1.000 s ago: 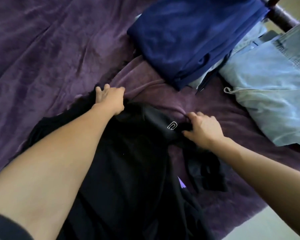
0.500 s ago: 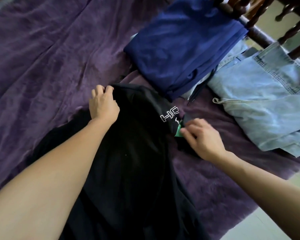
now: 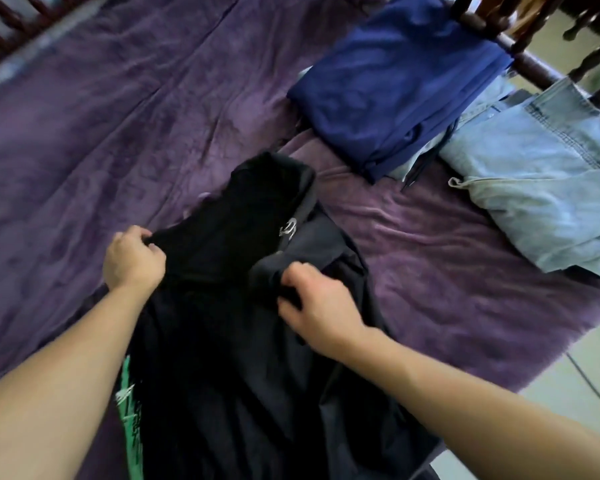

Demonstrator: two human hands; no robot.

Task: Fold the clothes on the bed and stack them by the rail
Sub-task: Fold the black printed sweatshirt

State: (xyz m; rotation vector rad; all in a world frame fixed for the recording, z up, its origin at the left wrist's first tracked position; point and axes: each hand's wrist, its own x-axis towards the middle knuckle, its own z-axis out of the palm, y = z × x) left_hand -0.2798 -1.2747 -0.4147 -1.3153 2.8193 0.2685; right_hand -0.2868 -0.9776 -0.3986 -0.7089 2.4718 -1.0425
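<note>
A black garment (image 3: pixel 229 341) with white lettering and a green print lies on the purple bed cover (image 3: pixel 118 133) in front of me. My left hand (image 3: pixel 130 261) grips its left edge, fingers curled into the cloth. My right hand (image 3: pixel 317 306) pinches a bunched fold of it near the middle. A folded navy garment (image 3: pixel 392 81) lies by the dark wooden rail (image 3: pixel 520 57) at the far right. Light blue denim clothes (image 3: pixel 548 188) lie right of it.
Another wooden rail (image 3: pixel 11 26) runs along the bed's far left corner. The bed's near right edge meets a pale floor (image 3: pixel 575 382) with a thin cable on it. Bare purple cover spreads to the left of the black garment.
Both hands have pulled back toward me with the black garment, and a fold of it now lies doubled over ahead of them. A green print has come into view by my left forearm.
</note>
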